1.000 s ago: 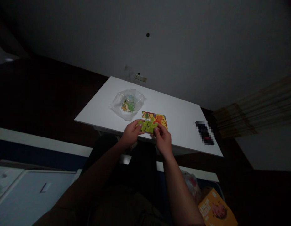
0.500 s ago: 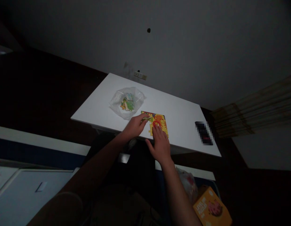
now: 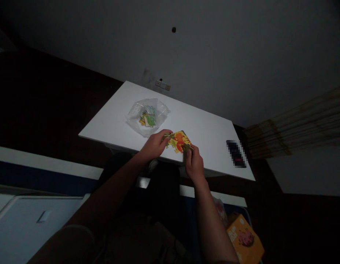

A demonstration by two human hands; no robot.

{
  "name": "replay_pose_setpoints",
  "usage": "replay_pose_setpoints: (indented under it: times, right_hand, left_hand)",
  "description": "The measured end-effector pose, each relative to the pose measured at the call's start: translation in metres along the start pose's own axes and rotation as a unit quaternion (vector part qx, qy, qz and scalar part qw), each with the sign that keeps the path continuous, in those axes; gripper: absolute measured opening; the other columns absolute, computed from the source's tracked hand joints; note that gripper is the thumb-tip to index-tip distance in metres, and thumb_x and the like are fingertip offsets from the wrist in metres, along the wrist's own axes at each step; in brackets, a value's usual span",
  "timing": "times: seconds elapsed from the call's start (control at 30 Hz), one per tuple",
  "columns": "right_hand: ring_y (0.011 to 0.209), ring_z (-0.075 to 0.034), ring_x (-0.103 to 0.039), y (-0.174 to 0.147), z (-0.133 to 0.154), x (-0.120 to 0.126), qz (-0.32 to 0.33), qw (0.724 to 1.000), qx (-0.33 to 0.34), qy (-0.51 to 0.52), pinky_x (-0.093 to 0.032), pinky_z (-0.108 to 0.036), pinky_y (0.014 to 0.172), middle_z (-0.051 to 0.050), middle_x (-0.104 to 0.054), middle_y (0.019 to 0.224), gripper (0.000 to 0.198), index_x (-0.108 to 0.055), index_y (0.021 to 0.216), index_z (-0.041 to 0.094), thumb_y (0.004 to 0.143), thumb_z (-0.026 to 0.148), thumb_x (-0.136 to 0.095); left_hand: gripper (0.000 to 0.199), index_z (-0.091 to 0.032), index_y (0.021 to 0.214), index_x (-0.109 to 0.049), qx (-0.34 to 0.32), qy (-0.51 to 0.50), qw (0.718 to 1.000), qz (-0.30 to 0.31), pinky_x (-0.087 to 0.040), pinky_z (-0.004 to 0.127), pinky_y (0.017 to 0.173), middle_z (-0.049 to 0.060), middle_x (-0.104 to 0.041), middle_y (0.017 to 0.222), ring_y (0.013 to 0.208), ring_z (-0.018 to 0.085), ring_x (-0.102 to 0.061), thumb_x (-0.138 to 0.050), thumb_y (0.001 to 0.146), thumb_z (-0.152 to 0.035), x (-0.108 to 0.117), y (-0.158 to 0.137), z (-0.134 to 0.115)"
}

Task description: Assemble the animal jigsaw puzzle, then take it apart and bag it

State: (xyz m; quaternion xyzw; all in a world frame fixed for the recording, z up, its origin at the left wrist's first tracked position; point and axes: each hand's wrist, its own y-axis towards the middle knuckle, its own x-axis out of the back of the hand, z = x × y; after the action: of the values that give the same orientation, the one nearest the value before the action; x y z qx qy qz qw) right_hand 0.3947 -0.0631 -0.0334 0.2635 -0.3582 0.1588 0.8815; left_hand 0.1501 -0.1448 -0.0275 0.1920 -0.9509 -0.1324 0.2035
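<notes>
both hands, left hand [image 3: 155,145] and right hand [image 3: 194,164], now grip the puzzle section [image 3: 178,141] | lifted, tilted off tabletop [image 3: 115,121] since half a second ago | joining's underway, probably

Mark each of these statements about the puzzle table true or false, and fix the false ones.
1. Both hands grip the assembled puzzle section. True.
2. The clear plastic bag lies right of the puzzle. False: it lies to its left, farther back.
3. The table is white. True.
4. The orange box stands on the table. False: it sits low beside the right forearm.
5. The bag is empty. False: it holds loose pieces.
</notes>
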Motion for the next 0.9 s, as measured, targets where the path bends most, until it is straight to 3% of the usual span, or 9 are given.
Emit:
replay_pose_setpoints:
  times: [0.13, 0.23, 0.33, 0.43, 0.53, 0.63, 0.7, 0.8, 0.9]
  right_hand:
    - [0.116, -0.031, -0.078, 0.018, 0.016, -0.011, -0.078, 0.994, 0.017, 0.077, -0.064, -0.050, 0.108, -0.017, -0.083, 0.121, 0.042, -0.077, 0.121, 0.021, 0.117, 0.055, -0.052]
    - [0.102, -0.031, -0.079, 0.029, 0.026, -0.023, -0.069, 0.980, -0.047, 0.178, -0.066, -0.047, 0.097, -0.015, -0.087, 0.112, 0.048, -0.083, 0.117, 0.017, 0.103, 0.062, -0.076]
    - [0.096, -0.032, -0.081, 0.039, 0.033, -0.033, -0.050, 0.971, -0.091, 0.216, -0.068, -0.049, 0.095, -0.017, -0.090, 0.111, 0.056, -0.088, 0.114, 0.015, 0.092, 0.066, -0.086]
    - [0.113, -0.034, -0.085, 0.043, 0.036, -0.033, -0.011, 0.984, -0.018, 0.177, -0.067, -0.052, 0.110, -0.018, -0.092, 0.120, 0.048, -0.091, 0.117, 0.018, 0.102, 0.060, -0.076]
    - [0.134, -0.034, -0.082, 0.035, 0.034, -0.027, -0.003, 0.992, 0.077, 0.098, -0.062, -0.055, 0.123, -0.019, -0.089, 0.139, 0.046, -0.088, 0.136, 0.019, 0.115, 0.047, -0.058]
    - [0.157, -0.040, -0.070, 0.017, 0.026, -0.020, 0.008, 0.994, 0.112, -0.007, -0.053, -0.064, 0.135, -0.026, -0.075, 0.165, 0.056, -0.075, 0.160, 0.013, 0.117, 0.043, -0.055]
    - [0.171, -0.045, -0.057, 0.003, 0.019, -0.016, 0.059, 0.988, 0.126, -0.067, -0.045, -0.070, 0.141, -0.029, -0.062, 0.179, 0.065, -0.067, 0.169, 0.011, 0.116, 0.047, -0.061]
    - [0.175, -0.046, -0.052, -0.013, 0.009, -0.008, 0.110, 0.978, 0.137, -0.111, -0.043, -0.072, 0.142, -0.026, -0.057, 0.185, 0.071, -0.065, 0.174, 0.016, 0.113, 0.052, -0.069]
    - [0.166, -0.044, -0.064, -0.018, 0.002, 0.000, 0.109, 0.978, 0.150, -0.100, -0.051, -0.071, 0.138, -0.019, -0.071, 0.173, 0.056, -0.077, 0.163, 0.022, 0.113, 0.049, -0.072]
  left_hand:
    - [0.034, -0.022, 0.147, -0.072, 0.004, -0.012, 1.000, -0.008, -0.065, 0.049, 0.115, 0.014, -0.084, 0.144, 0.128, 0.030, -0.081, -0.055, 0.119, -0.029, -0.001, 0.000, 0.002]
    - [0.034, -0.023, 0.148, -0.070, -0.004, -0.025, 1.000, 0.006, -0.066, 0.050, 0.115, 0.015, -0.084, 0.144, 0.127, 0.030, -0.081, -0.053, 0.120, -0.030, 0.000, 0.000, 0.002]
    - [0.033, -0.025, 0.148, -0.070, -0.010, -0.026, 0.999, 0.039, -0.064, 0.052, 0.117, 0.014, -0.084, 0.143, 0.130, 0.032, -0.080, -0.063, 0.116, -0.033, 0.001, 0.000, 0.000]
    - [0.038, -0.027, 0.148, -0.070, -0.018, -0.027, 0.998, 0.051, -0.064, 0.053, 0.119, 0.013, -0.084, 0.143, 0.132, 0.033, -0.080, -0.072, 0.110, -0.030, 0.001, -0.001, -0.001]
    - [0.031, -0.025, 0.139, -0.073, -0.009, -0.033, 0.999, 0.016, -0.065, 0.051, 0.116, 0.011, -0.086, 0.134, 0.126, 0.031, -0.081, -0.071, 0.109, -0.024, -0.001, 0.000, 0.001]
    - [0.022, -0.022, 0.132, -0.073, 0.034, -0.052, 0.997, -0.035, -0.067, 0.047, 0.107, 0.009, -0.086, 0.124, 0.115, 0.028, -0.083, -0.070, 0.109, -0.023, -0.003, 0.003, 0.004]
    - [0.022, -0.022, 0.131, -0.074, 0.053, -0.064, 0.995, -0.049, -0.068, 0.045, 0.104, 0.009, -0.086, 0.123, 0.113, 0.027, -0.083, -0.071, 0.109, -0.023, -0.004, 0.004, 0.004]
    - [0.021, -0.023, 0.130, -0.074, 0.055, -0.061, 0.996, -0.039, -0.068, 0.044, 0.104, 0.008, -0.087, 0.123, 0.113, 0.027, -0.083, -0.072, 0.109, -0.023, -0.003, 0.004, 0.003]
    - [0.023, -0.024, 0.130, -0.075, 0.041, -0.040, 0.998, -0.016, -0.067, 0.046, 0.106, 0.007, -0.087, 0.124, 0.115, 0.029, -0.082, -0.072, 0.107, -0.020, -0.001, 0.003, 0.002]
